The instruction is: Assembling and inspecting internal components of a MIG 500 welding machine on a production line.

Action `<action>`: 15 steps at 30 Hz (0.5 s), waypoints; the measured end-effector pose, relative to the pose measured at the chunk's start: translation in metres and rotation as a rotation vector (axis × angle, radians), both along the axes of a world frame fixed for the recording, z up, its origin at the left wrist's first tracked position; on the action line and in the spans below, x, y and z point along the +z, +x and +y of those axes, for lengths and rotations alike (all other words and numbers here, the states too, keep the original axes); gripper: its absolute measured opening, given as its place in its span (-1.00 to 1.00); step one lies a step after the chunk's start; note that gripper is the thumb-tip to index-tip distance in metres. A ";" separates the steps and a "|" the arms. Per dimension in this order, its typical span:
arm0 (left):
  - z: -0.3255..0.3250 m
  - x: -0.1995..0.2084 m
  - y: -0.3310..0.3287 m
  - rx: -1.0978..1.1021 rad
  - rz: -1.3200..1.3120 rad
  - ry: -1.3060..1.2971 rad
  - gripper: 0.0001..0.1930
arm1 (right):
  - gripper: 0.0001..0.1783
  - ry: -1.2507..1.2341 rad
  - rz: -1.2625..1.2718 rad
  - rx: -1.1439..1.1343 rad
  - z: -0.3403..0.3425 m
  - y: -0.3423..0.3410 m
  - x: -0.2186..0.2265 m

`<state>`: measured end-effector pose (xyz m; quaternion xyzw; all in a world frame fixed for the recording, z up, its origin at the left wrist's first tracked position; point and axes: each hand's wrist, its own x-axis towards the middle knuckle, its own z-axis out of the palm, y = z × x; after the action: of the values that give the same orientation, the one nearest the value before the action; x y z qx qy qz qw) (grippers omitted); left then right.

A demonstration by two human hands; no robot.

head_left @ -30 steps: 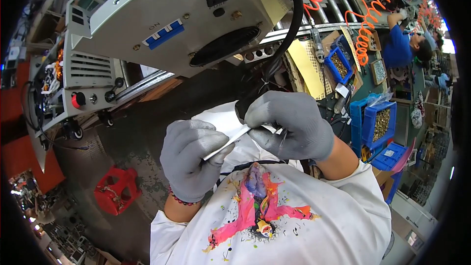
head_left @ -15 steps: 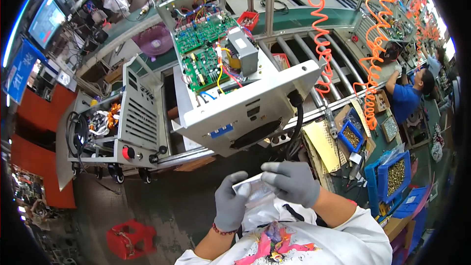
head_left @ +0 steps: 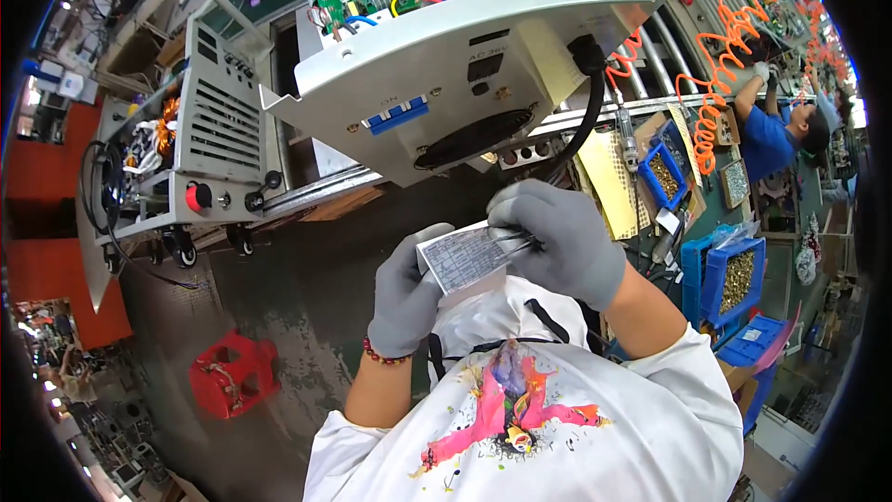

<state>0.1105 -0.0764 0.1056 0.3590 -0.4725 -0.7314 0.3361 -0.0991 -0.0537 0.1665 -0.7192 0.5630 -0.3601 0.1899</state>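
In front of my chest, a small rectangular silver-grey label (head_left: pixel 462 260) with a printed dark table and a pale border is held between my hands. My gloved left hand (head_left: pixel 406 288) grips its left edge, thumb at the near side. The gloved right hand (head_left: pixel 560 242) pinches its right end, with fingers bent; a thin dark item shows at those fingertips, too small to name. Beyond the hands stands a grey metal equipment panel (head_left: pixel 437 84) with a blue switch block (head_left: pixel 395 115), a round fan opening (head_left: pixel 476 138) and a black cable (head_left: pixel 592 98).
Left of the panel is a wheeled metal cabinet (head_left: pixel 223 112). A red stool (head_left: pixel 232 374) stands on the floor. To the right are a yellow sheet (head_left: pixel 609 181), blue bins of fasteners (head_left: pixel 739 281) and coiled orange hoses (head_left: pixel 711 125). A co-worker (head_left: pixel 776 135) works farther right.
The view has tipped down and nearer the panel. My hands have turned the label so its printed face shows; my right hand's fingers have curled over its right end.
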 end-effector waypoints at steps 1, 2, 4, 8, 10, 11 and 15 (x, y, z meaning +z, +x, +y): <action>-0.001 -0.004 -0.002 0.028 -0.010 0.011 -0.60 | -0.73 -0.083 0.016 -0.036 0.000 0.003 -0.001; -0.003 -0.008 -0.007 0.106 -0.071 0.051 -0.65 | -0.73 -0.115 0.060 -0.017 0.002 0.004 -0.003; -0.007 -0.033 -0.003 0.207 -0.191 0.094 -0.70 | -0.71 -0.164 0.057 0.028 0.010 0.006 0.000; -0.019 -0.084 0.036 0.067 -0.411 -0.513 -0.73 | -0.69 -0.166 -0.063 0.093 0.003 0.000 0.012; -0.025 -0.054 0.031 -0.018 -0.662 -0.766 -0.78 | -0.72 -0.119 -0.104 0.093 -0.009 -0.004 0.006; -0.029 -0.053 0.034 -0.043 -0.756 -0.956 -0.80 | -0.72 -0.112 -0.108 0.094 -0.015 -0.005 0.000; -0.039 -0.048 0.042 -0.100 -0.405 -0.664 -0.87 | -0.72 -0.055 -0.048 0.115 -0.042 -0.001 -0.018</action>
<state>0.1528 -0.1152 0.0575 0.3445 -0.7571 -0.4684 0.2978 -0.1000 -0.0953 0.1490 -0.7467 0.5058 -0.3810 0.2037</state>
